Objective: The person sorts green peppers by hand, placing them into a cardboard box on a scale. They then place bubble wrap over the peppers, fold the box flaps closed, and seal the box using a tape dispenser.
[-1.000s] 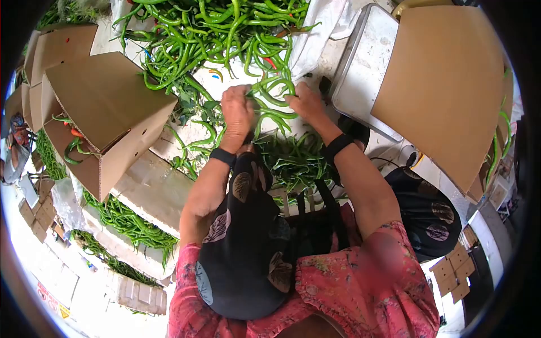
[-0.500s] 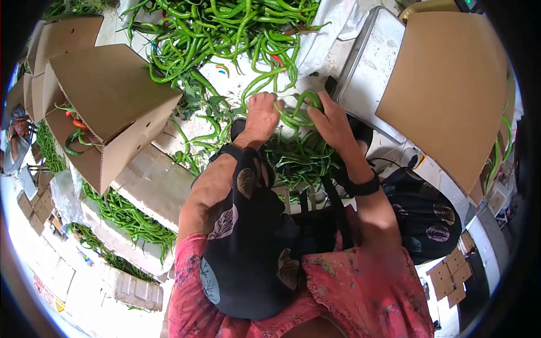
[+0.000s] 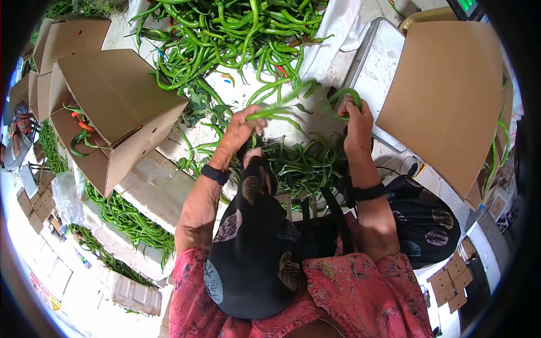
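A bare white surface [image 3: 239,88] borders the heap of long green chillies [image 3: 236,25]. Nearer me than that heap, my left hand [image 3: 238,134] grips slender green chillies [image 3: 269,114], apart from my right hand [image 3: 359,128], clasping a curled green chilli [image 3: 350,92]; light pressure should limit bruising.

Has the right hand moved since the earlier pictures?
Yes, rightward, toward the white tray: first there was a gap between them in view, and now the right hand overlaps the tray's edge.
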`<state>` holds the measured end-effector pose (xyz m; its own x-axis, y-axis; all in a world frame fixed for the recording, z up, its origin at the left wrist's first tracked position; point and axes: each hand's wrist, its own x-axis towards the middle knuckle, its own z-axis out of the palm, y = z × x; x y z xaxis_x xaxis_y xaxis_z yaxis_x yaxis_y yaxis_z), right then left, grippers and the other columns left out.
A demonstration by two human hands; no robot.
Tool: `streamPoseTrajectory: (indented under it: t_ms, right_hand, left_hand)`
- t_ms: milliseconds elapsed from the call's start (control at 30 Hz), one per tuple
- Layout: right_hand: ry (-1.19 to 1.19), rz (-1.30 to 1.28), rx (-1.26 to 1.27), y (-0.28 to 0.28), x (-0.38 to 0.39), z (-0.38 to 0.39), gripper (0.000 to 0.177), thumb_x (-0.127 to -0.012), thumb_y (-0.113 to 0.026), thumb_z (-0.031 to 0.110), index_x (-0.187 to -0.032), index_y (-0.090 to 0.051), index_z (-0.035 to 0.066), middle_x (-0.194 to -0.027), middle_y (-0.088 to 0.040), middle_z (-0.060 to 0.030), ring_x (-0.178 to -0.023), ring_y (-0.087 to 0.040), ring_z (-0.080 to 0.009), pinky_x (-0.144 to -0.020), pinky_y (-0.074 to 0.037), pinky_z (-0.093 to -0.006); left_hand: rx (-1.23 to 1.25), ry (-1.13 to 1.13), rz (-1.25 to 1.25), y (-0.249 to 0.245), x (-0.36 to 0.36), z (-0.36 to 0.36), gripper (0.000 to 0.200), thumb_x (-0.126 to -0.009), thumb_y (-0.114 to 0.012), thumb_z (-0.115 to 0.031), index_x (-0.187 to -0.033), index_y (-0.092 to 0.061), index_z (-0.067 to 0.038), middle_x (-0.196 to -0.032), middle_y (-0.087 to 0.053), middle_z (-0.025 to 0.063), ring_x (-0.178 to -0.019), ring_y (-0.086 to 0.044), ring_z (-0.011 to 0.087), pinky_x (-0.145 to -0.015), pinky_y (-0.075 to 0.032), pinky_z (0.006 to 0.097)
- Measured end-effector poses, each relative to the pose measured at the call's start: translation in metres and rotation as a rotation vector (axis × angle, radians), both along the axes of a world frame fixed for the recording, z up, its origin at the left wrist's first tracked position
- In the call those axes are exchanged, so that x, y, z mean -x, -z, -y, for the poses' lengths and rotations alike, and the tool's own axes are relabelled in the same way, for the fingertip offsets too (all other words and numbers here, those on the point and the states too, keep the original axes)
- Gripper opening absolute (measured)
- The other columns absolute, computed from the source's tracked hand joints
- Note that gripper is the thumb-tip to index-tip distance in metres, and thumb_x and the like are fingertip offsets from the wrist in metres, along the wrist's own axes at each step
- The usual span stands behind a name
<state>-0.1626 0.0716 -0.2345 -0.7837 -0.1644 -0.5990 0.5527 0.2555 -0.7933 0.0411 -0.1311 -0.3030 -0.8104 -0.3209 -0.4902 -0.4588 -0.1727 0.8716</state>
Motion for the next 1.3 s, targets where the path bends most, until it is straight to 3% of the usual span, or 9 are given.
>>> streamPoseTrajectory:
  t_ms: [67, 200, 433, 500, 633, 733, 967, 1100, 1300]
  right_hand:
    - [0.141, -0.076, 0.059, 0.005, 0.005, -0.008, 0.018, -0.09, -0.062, 0.018, -0.094, -0.062, 0.001, -0.077, -0.061, -0.002, -0.07, -0.055, -0.0104, -0.069, -0.044, -0.0271]
    - [-0.223, 0.075, -0.188, -0.023, -0.001, -0.003, 0.025, -0.089, -0.067, 0.027, -0.103, -0.063, 0.006, -0.079, -0.058, 0.0, -0.074, -0.052, -0.0101, -0.073, -0.041, -0.025]
    - [-0.091, 0.659, 0.456, 0.028, -0.075, 0.019, 0.03, -0.085, -0.073, 0.033, -0.1, -0.062, 0.009, -0.089, -0.06, 0.0026, -0.075, -0.054, -0.0118, -0.067, -0.044, -0.0272]
    - [0.046, 0.667, 0.535, 0.042, -0.072, 0.018, 0.024, -0.088, -0.07, 0.03, -0.097, -0.063, 0.008, -0.084, -0.06, 0.001, -0.072, -0.055, -0.0131, -0.065, -0.046, -0.0285]
    - [0.113, 0.472, 0.164, 0.043, -0.062, 0.002, 0.017, -0.093, -0.064, 0.025, -0.088, -0.061, 0.009, -0.075, -0.055, 0.0004, -0.071, -0.054, -0.0104, -0.066, -0.04, -0.0236]
    - [-0.219, 0.146, -0.005, 0.032, -0.057, -0.007, 0.019, -0.093, -0.064, 0.026, -0.085, -0.06, 0.009, -0.073, -0.053, 0.0017, -0.069, -0.048, -0.0082, -0.064, -0.036, -0.0233]
    - [-0.197, 0.063, -0.074, 0.013, -0.043, -0.002, 0.028, -0.094, -0.061, 0.031, -0.102, -0.06, 0.005, -0.075, -0.053, 0.0017, -0.065, -0.047, -0.0085, -0.058, -0.036, -0.0247]
    - [-0.224, -0.194, -0.09, 0.004, -0.025, -0.002, 0.035, -0.093, -0.062, 0.032, -0.109, -0.059, 0.001, -0.083, -0.055, -0.0009, -0.071, -0.048, -0.0108, -0.062, -0.039, -0.0269]
    - [-0.266, -0.035, -0.155, -0.001, -0.043, 0.011, 0.028, -0.092, -0.062, 0.025, -0.108, -0.059, 0.001, -0.082, -0.055, 0.0, -0.073, -0.049, -0.0104, -0.064, -0.041, -0.0267]
  left_hand:
    - [-0.447, -0.252, 0.161, -0.002, 0.001, 0.001, 0.018, -0.097, -0.051, -0.006, -0.112, -0.057, 0.003, -0.079, -0.056, 0.0038, -0.068, -0.05, 0.0116, -0.066, -0.046, 0.0265]
    - [-0.395, -0.375, 0.063, -0.027, 0.003, -0.014, 0.028, -0.096, -0.053, -0.009, -0.121, -0.058, 0.0, -0.077, -0.058, 0.0, -0.065, -0.053, 0.0087, -0.062, -0.047, 0.0222]
    - [0.848, 0.425, -0.05, -0.045, 0.017, -0.067, 0.044, -0.085, -0.059, -0.004, -0.128, -0.056, -0.002, -0.104, -0.067, 0.016, -0.084, -0.065, 0.0245, -0.075, -0.054, 0.0338]
    - [0.796, 0.496, -0.214, -0.048, 0.019, -0.06, 0.04, -0.084, -0.06, -0.007, -0.124, -0.058, -0.002, -0.1, -0.065, 0.0178, -0.085, -0.064, 0.0303, -0.078, -0.052, 0.0397]
    - [0.39, 0.116, -0.296, -0.038, 0.037, -0.022, 0.035, -0.079, -0.063, -0.01, -0.113, -0.061, -0.001, -0.087, -0.059, 0.0195, -0.081, -0.059, 0.0372, -0.074, -0.049, 0.0478]
    - [0.889, -0.054, -0.074, 0.024, 0.044, 0.006, 0.029, -0.076, -0.064, -0.007, -0.104, -0.062, -0.002, -0.087, -0.059, 0.0197, -0.082, -0.058, 0.0369, -0.073, -0.049, 0.0471]
    - [0.854, -0.013, 0.038, 0.004, 0.045, -0.01, 0.022, -0.076, -0.058, -0.006, -0.097, -0.054, -0.004, -0.08, -0.056, 0.0194, -0.077, -0.057, 0.0389, -0.066, -0.049, 0.0478]
    - [0.569, 0.571, -0.072, -0.036, 0.016, -0.023, 0.023, -0.078, -0.065, -0.007, -0.1, -0.059, -0.003, -0.103, -0.065, 0.0153, -0.091, -0.064, 0.038, -0.081, -0.054, 0.043]
    - [1.52, 0.067, 0.156, -0.016, 0.059, 0.119, 0.07, -0.07, -0.064, 0.004, -0.136, -0.041, -0.002, -0.132, -0.047, 0.018, -0.123, -0.043, 0.037, -0.096, -0.038, 0.0477]
